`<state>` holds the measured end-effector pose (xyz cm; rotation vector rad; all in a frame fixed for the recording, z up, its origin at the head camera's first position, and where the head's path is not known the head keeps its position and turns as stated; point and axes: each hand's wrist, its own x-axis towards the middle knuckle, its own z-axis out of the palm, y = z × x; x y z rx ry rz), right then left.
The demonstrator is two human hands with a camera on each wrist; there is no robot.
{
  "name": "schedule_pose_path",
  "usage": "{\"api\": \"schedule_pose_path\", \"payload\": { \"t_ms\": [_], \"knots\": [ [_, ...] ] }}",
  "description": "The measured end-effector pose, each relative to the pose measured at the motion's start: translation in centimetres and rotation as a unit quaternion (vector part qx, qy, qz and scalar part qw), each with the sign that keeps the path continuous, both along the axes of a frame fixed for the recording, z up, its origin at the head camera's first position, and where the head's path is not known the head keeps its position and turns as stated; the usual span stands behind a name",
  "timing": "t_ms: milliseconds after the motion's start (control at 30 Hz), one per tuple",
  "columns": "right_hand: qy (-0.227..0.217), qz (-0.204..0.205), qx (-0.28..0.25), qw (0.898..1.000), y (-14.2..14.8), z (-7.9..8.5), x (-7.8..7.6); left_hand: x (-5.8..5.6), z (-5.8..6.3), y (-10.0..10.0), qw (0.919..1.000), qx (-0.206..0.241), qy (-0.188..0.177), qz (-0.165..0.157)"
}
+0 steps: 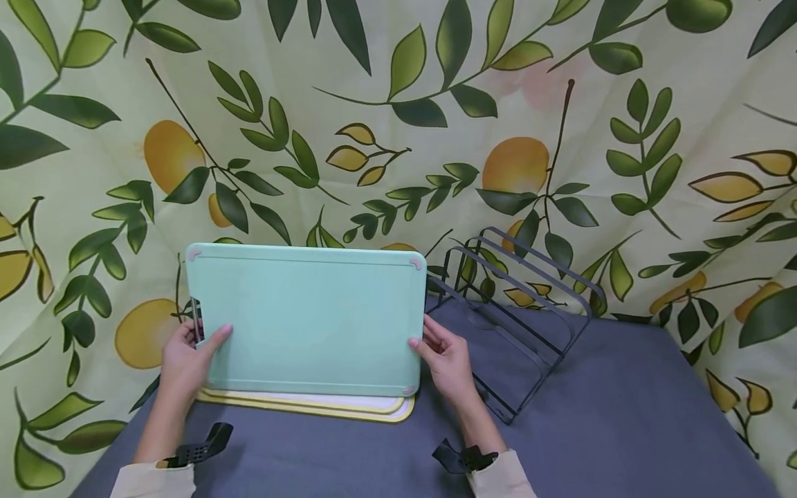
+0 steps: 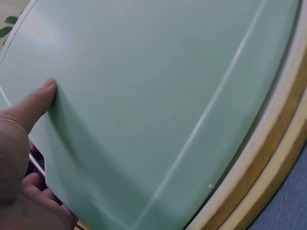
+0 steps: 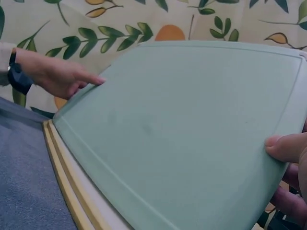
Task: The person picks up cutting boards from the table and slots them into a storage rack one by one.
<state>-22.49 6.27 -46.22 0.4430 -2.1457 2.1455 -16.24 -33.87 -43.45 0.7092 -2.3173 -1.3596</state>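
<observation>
A mint-green cutting board point(image 1: 305, 318) with pinkish corners is held up, tilted, between both hands in the head view. My left hand point(image 1: 187, 356) grips its left edge near the handle slot, thumb on the front face and fingers behind. At the right edge, my right hand point(image 1: 447, 360) pinches the board the same way. Under the green board lie white boards with yellow rims point(image 1: 398, 416), stacked on the table. The left wrist view shows the left thumb point(image 2: 41, 98) flat on the green surface. In the right wrist view, the right thumb point(image 3: 285, 146) presses near the edge.
A dark wire rack point(image 1: 529, 325) with several upright loops stands on the blue-grey cloth-covered table point(image 1: 623, 415), right of the boards and close to the right hand. Behind the table hangs a leaf-and-fruit patterned curtain point(image 1: 373, 138).
</observation>
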Motion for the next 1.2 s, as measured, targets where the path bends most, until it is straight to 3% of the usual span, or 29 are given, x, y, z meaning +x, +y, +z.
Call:
{"api": "schedule_pose_path", "payload": {
  "t_ms": [167, 467, 767, 933, 1200],
  "knots": [
    [0.008, -0.01, 0.001, 1.0, -0.1, 0.2, 0.3, 0.1, 0.6, -0.6, 0.9988, -0.035, -0.027, -0.021],
    [-0.004, -0.023, 0.014, 1.0, -0.1, 1.4, 0.6, 0.0, 1.8, -0.9, 0.9968, -0.059, -0.048, -0.022],
    [-0.012, -0.031, 0.023, 0.999, 0.3, 1.9, 1.0, -0.2, 2.6, -0.9, 0.9955, -0.077, -0.043, -0.033],
    [-0.002, -0.034, 0.022, 0.999, 0.5, 2.7, 1.4, -0.6, 3.4, -1.1, 0.9951, -0.076, -0.048, -0.041],
    [0.0, -0.051, 0.028, 0.998, 1.1, 4.4, 2.0, -1.4, 5.0, -1.0, 0.9901, -0.116, -0.049, -0.061]
  ]
}}
